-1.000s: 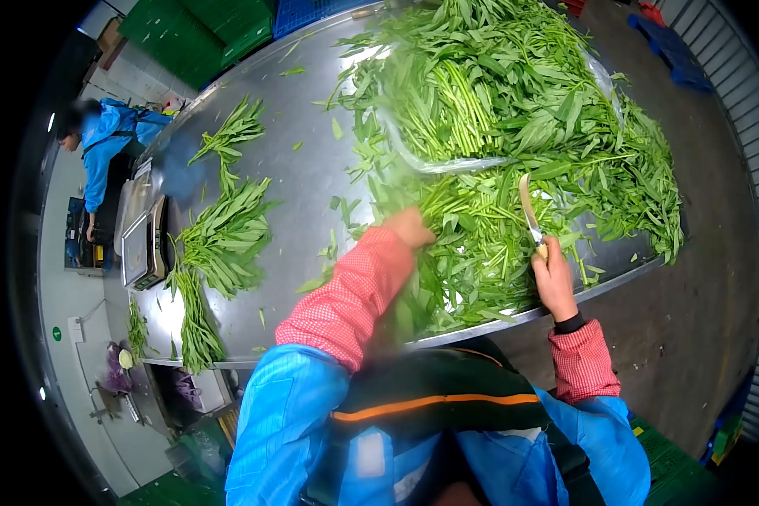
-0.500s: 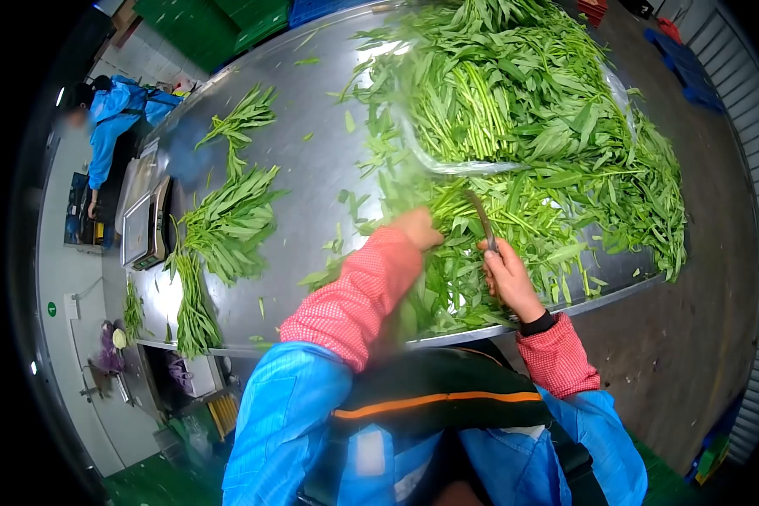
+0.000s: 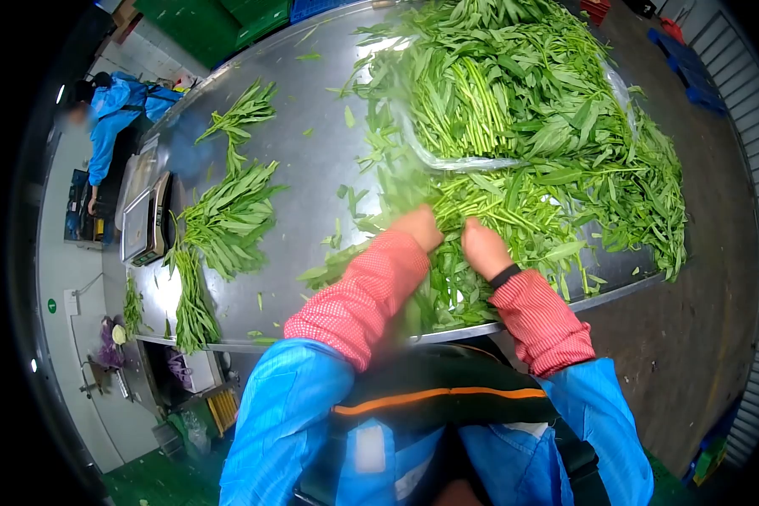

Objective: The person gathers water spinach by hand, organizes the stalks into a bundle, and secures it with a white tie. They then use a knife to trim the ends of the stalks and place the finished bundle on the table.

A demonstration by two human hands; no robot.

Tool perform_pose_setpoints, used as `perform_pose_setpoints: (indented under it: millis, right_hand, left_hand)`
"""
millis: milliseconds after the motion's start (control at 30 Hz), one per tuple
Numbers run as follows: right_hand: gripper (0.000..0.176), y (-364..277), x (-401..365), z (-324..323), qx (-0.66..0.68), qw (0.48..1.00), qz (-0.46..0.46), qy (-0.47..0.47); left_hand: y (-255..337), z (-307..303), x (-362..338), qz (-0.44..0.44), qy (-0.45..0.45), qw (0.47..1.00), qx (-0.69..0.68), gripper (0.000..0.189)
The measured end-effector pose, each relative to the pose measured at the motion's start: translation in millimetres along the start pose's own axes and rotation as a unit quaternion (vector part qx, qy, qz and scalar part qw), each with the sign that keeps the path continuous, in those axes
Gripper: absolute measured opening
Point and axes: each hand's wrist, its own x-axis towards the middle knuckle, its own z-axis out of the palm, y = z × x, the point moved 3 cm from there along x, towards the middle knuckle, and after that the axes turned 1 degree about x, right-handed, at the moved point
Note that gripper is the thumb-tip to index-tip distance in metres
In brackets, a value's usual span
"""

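Note:
Both my hands are low over the leafy green stems near the front edge of the metal table. My left hand is closed round a bunch of greens. Just to its right, my right hand has its fingers curled at the cut stems; what it holds is hidden, and no blade shows. A large heap of greens with a clear plastic edge lies beyond my hands. Loose leaves are scattered around them.
Separate bunches lie on the table's left part, beside a scale. A person in blue stands at the far left. Green crates stand behind the table, and a blue pallet is at the far right.
My right hand has turned and moved slightly left, closer to my left hand. The curved blade it held upright is no longer visible. My left hand has hardly moved.

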Motion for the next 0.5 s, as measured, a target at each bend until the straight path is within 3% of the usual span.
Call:
perform_pose_setpoints:
  millis: [133,167,233,300,500]
  right_hand:
    - [0.016,2.5,6.0,10.3,-0.023,1.000,0.007,-0.014]
    - [0.016,6.9,-5.5,12.2,-0.013,1.000,-0.006,-0.014]
    - [0.017,13.4,-39.7,12.2,0.015,0.997,0.059,-0.044]
    - [0.019,19.3,-69.6,14.9,0.023,0.998,0.053,-0.002]
    - [0.022,33.8,-119.6,-26.3,0.011,0.996,0.062,-0.060]
  left_hand:
    - [0.2,3.4,1.7,0.006,0.011,1.000,0.011,0.045]
    - [-0.4,6.8,1.7,0.004,0.007,1.000,0.018,0.045]
    - [-4.1,6.8,7.3,-0.004,0.008,0.999,0.032,0.044]
    - [-5.4,8.0,5.2,-0.011,0.006,1.000,0.023,0.043]
    - [-2.0,-2.9,2.4,-0.004,-0.009,1.000,0.002,0.050]
